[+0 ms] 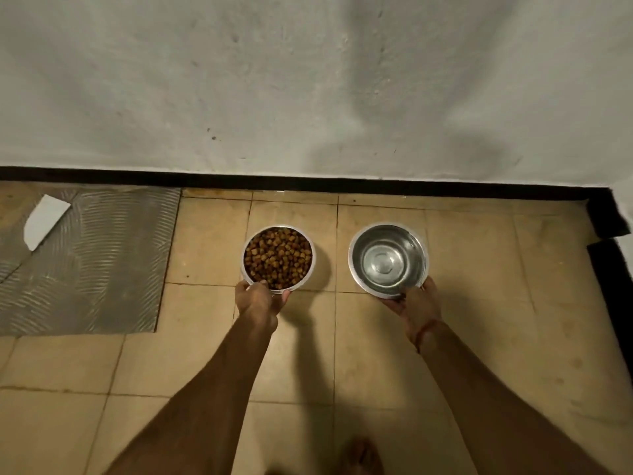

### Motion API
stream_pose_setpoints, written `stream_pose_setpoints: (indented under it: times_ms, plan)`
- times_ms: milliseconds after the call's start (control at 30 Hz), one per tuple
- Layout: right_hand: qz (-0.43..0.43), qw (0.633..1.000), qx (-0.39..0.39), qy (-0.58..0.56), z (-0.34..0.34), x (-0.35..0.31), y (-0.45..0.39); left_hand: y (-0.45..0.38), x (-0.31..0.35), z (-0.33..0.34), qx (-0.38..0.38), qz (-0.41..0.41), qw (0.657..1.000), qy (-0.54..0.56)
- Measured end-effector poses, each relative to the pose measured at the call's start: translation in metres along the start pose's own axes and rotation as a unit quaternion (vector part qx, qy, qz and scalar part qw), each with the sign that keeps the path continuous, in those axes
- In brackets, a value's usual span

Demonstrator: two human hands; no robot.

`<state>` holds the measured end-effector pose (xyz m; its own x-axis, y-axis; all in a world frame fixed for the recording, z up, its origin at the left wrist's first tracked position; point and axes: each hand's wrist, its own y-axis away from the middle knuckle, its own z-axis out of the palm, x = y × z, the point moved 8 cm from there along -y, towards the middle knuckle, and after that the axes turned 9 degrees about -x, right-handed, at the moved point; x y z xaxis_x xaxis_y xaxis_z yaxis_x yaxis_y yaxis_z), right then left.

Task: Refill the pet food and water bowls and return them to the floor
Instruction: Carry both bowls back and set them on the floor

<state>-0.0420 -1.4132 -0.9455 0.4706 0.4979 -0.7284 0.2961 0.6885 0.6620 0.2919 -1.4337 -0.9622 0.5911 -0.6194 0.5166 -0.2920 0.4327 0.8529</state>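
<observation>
— Tiled floor (462, 337) is seen running up to a pale wall (308, 80), with a grey mat (102, 262) at the left and a white scrap (46, 221) lying on it. How much has been done?

— Both refills appear finished. The food bowl (278, 258) is seen heaped with kibble, and water is visible in the water bowl (388, 260).

— Have they been put down?

— Whether they are resting on the tiles or held just above cannot be told. The food bowl's near rim is gripped by the left hand (257, 299), fingers curled round it. The water bowl's near edge is held by the right hand (416, 301), fingers underneath.

— What is left?

— Only setting down, if needed, and letting go, it is judged. Both bowls are placed side by side, apart, near the wall.
</observation>
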Motion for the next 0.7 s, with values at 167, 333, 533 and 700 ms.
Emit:
stream_pose_setpoints:
  times_ms: [167,333,533,700]
  plan:
    - [0.020,1.000,0.014,-0.017,-0.018,0.064,-0.102,-0.105,-0.040,0.010,0.012,-0.012,0.999,0.048]
    - [0.023,0.997,0.039,-0.061,-0.029,0.103,-0.173,-0.160,-0.053,0.034,-0.018,-0.003,0.999,0.041]
    - [0.004,0.994,0.043,-0.096,-0.034,0.117,-0.210,-0.178,-0.061,0.057,-0.069,-0.031,0.996,0.044]
    - [-0.002,0.996,0.028,-0.083,-0.029,0.115,-0.218,-0.179,-0.061,0.061,-0.068,-0.003,0.997,0.030]
